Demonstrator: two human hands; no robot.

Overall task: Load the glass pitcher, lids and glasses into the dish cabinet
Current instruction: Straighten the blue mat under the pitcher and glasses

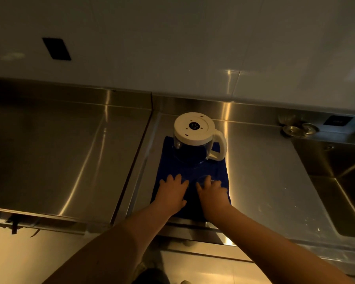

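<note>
Loading not begun: glass pitcher (195,144) stands inverted on the blue cloth (221,171). My left hand (172,193) lies flat, empty; right hand (211,191) cups a glass (204,178) (faint). Next: lift it clear.

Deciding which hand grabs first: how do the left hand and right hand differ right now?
The left hand lies flat on bare blue cloth, while the right hand has its fingers over a small clear glass. The left hand is farther from the pitcher's handle. Both rest on the cloth.
</note>
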